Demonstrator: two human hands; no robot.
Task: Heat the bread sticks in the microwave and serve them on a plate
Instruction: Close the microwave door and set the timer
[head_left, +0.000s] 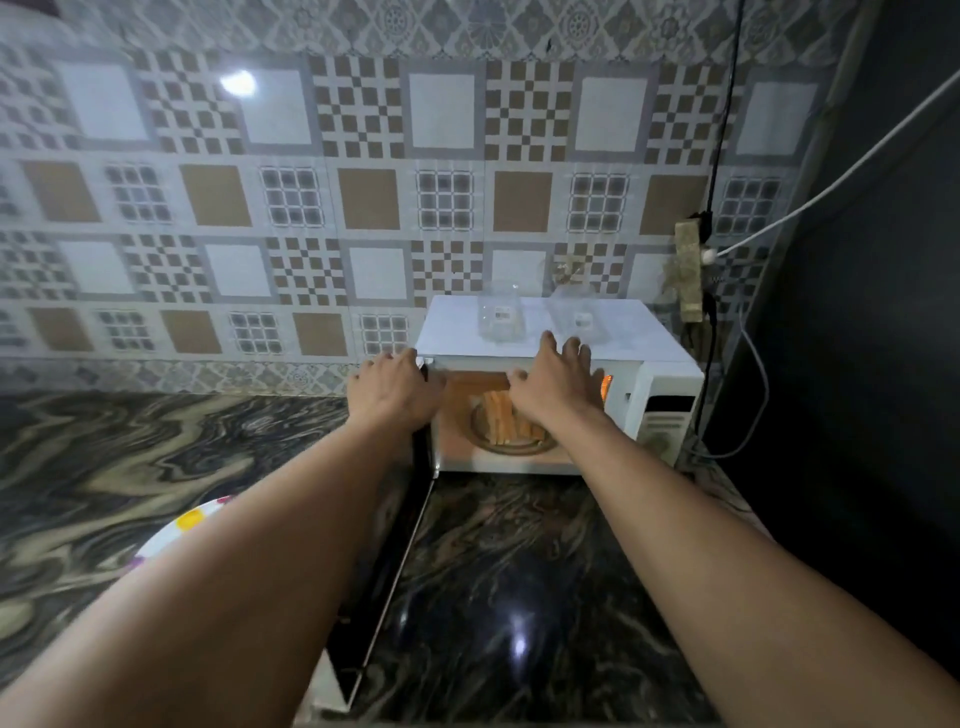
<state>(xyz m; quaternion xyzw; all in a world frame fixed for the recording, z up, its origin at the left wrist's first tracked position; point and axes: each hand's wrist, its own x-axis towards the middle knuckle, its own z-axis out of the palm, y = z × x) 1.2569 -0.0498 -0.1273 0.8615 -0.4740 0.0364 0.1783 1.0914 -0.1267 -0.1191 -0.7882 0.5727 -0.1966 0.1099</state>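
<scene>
Hovering the right hand (556, 387), fingers spread and empty, at the mouth of the open microwave (452, 325), directly above the bread sticks (506, 423) lying front-to-back on the turntable (480, 434); gripping the top of the microwave door (363, 634) with the left hand (395, 387).

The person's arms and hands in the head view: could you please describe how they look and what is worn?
Both forearms are bare, with no sleeves in view. The left hand and right hand are ungloved; no watch, bracelet or ring shows.
</scene>
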